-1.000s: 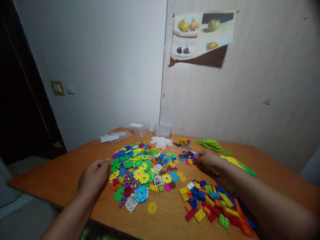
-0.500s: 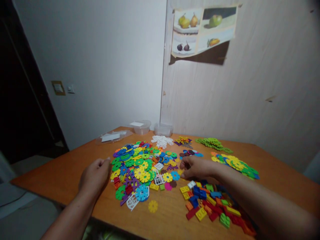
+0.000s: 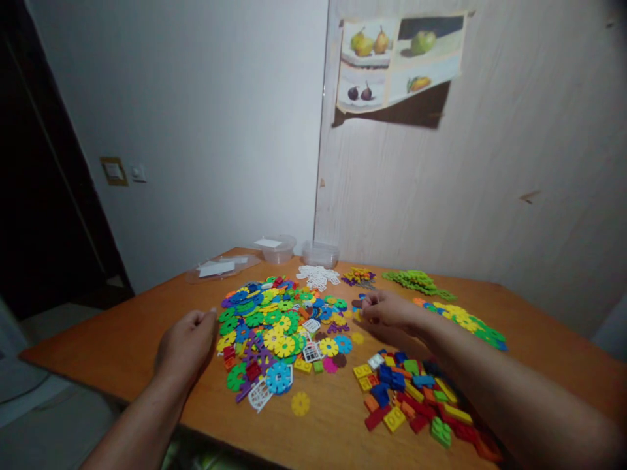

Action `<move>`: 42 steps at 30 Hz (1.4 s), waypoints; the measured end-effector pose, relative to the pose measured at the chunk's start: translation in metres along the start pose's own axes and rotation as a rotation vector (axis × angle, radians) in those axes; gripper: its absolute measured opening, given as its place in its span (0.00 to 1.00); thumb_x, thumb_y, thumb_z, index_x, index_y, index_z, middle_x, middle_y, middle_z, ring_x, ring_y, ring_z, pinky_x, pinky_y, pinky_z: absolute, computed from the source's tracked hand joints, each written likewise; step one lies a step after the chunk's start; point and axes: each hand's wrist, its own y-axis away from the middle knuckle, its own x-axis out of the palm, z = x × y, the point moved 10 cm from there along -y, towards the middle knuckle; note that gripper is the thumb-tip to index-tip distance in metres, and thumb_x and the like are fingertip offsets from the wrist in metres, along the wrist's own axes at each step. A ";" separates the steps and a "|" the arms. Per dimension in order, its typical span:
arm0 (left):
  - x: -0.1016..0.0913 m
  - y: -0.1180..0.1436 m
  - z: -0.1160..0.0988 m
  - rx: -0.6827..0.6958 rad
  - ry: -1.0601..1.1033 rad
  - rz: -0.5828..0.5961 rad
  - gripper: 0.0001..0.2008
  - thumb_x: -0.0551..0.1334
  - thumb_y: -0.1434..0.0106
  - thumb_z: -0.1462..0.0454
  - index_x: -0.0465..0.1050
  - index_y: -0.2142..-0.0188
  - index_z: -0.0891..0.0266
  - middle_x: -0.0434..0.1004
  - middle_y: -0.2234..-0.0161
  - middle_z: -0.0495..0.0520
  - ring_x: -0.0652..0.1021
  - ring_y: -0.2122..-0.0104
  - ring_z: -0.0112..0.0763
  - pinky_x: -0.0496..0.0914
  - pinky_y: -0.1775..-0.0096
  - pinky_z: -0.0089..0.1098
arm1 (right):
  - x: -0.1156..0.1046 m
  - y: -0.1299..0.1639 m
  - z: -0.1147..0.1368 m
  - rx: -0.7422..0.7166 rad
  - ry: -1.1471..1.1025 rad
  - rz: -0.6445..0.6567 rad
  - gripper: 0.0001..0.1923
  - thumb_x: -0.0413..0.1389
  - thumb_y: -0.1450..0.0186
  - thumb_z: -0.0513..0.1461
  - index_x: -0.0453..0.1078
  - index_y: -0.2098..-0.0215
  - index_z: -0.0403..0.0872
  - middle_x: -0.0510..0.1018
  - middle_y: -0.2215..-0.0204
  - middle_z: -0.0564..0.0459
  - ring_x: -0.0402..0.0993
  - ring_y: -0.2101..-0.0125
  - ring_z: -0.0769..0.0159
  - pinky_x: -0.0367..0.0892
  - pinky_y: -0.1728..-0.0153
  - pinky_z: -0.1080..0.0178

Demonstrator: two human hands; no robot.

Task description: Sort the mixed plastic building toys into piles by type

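Note:
My left hand (image 3: 187,344) rests on the table as a loose fist at the left edge of a large mixed pile of toothed plastic discs (image 3: 274,326); no object shows in it. My right hand (image 3: 392,308) hovers over the table right of that pile, thumb and fingers pinched. A small yellow piece (image 3: 359,316) shows at its fingertips, partly hidden. Just below lies a flat yellow disc (image 3: 358,338). A brown disc (image 3: 357,303) and some blue ones peek out beside the hand, which covers most of that group.
Building bricks (image 3: 399,391) lie heaped below my right forearm. Farther back are white lattice pieces (image 3: 317,277), yellow and purple pieces (image 3: 359,275), green pieces (image 3: 416,281) and larger discs (image 3: 463,318). Clear plastic tubs (image 3: 321,253) and a plastic bag (image 3: 223,267) stand by the wall.
My right hand has moved away from me and slightly right, onto the group of small dark discs. The yellow disc beneath it is now uncovered. My left hand has stayed put.

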 end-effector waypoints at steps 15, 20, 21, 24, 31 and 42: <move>0.000 0.000 0.001 0.016 -0.009 0.004 0.21 0.54 0.35 0.46 0.68 0.74 0.58 0.72 0.78 0.50 0.72 0.74 0.36 0.56 0.73 0.33 | -0.006 0.009 -0.006 -0.027 0.096 -0.001 0.08 0.61 0.47 0.37 0.65 0.74 0.46 0.71 0.79 0.57 0.65 0.76 0.72 0.56 0.77 0.70; 0.001 -0.002 0.003 0.003 -0.013 0.017 0.21 0.54 0.35 0.46 0.70 0.74 0.58 0.73 0.78 0.49 0.73 0.74 0.36 0.56 0.73 0.33 | 0.032 0.023 0.016 -0.104 0.148 0.180 0.13 0.66 0.50 0.36 0.69 0.68 0.47 0.72 0.76 0.60 0.65 0.76 0.73 0.55 0.77 0.71; 0.002 -0.002 0.004 0.002 -0.015 0.016 0.22 0.54 0.35 0.45 0.70 0.74 0.58 0.73 0.77 0.50 0.73 0.74 0.36 0.56 0.73 0.33 | 0.035 0.023 0.017 -0.108 0.156 0.194 0.13 0.65 0.50 0.35 0.68 0.69 0.47 0.71 0.77 0.60 0.64 0.77 0.73 0.55 0.78 0.70; 0.003 -0.003 0.007 -0.002 -0.008 0.013 0.23 0.54 0.35 0.44 0.70 0.73 0.58 0.73 0.77 0.49 0.73 0.75 0.35 0.56 0.74 0.33 | 0.042 0.022 0.017 -0.113 0.155 0.213 0.12 0.64 0.50 0.34 0.66 0.70 0.47 0.70 0.78 0.61 0.64 0.79 0.73 0.54 0.79 0.70; 0.004 -0.001 0.006 0.007 0.019 0.018 0.23 0.54 0.34 0.45 0.69 0.74 0.58 0.72 0.78 0.48 0.73 0.75 0.35 0.56 0.74 0.33 | 0.017 0.006 0.011 -0.105 0.068 0.055 0.11 0.61 0.50 0.34 0.63 0.72 0.47 0.69 0.78 0.61 0.64 0.78 0.74 0.56 0.76 0.71; 0.006 -0.003 0.008 -0.014 0.001 0.032 0.23 0.54 0.35 0.44 0.70 0.73 0.57 0.74 0.76 0.50 0.74 0.73 0.38 0.57 0.73 0.33 | -0.049 -0.020 -0.031 0.026 0.166 -0.291 0.06 0.58 0.46 0.33 0.65 0.75 0.46 0.72 0.79 0.57 0.67 0.76 0.70 0.57 0.75 0.70</move>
